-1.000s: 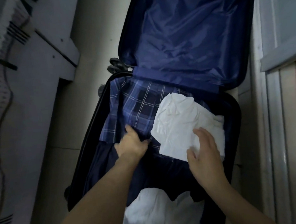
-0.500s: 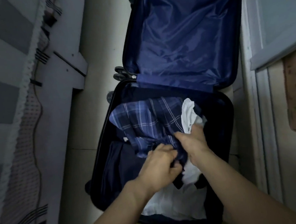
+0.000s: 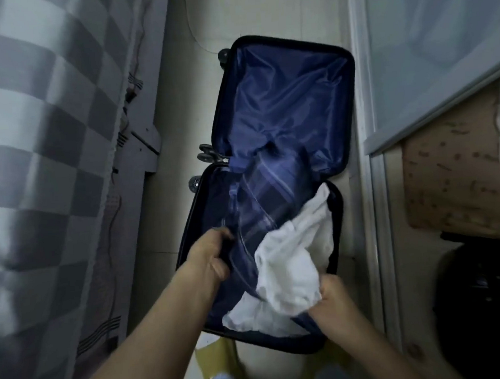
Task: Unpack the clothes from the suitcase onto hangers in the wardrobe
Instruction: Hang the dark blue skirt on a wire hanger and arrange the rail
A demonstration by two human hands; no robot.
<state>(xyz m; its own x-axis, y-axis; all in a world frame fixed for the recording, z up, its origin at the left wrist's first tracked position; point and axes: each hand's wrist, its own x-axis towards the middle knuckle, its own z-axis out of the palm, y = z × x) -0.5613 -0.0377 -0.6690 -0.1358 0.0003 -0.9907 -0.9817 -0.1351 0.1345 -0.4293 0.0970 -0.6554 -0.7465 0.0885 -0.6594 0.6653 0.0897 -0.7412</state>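
Clothes bunched in the lower half of the open suitcase (image 3: pixel 343 100), on the floor between a checkered bed (image 3: pixel 39 150) to the left and a pale wardrobe door (image 3: pixel 438 28) to the right. Plaid garment (image 3: pixel 261 200) stretched long, running up and away from the left hand (image 3: pixel 209 260) toward the hinge and blue-lined lid; blurred, so probably mid-lift. Left fingers (image 3: pixel 224 235) curled tight round the plaid's near edge, gripping cloth. Just right of those fingers, white garment (image 3: pixel 295 260) draped in a loose heap, long axis slanting from the suitcase's right wall down to the right hand (image 3: pixel 330 299). Right fingers (image 3: pixel 326 284) closed in a pinch on the white cloth's near corner; nothing wide or slack in either hand. More white fabric (image 3: pixel 260 318) lying flat beneath, at the near rim, between the two wrists.

Both garments lying ahead of and above the fingers, so likely a pull up and toward the body. Left hand nearer the plaid, right hand nearer the white. Risk, as a judgement: two pieces snagging on each other when lifted together. No hanger in view.
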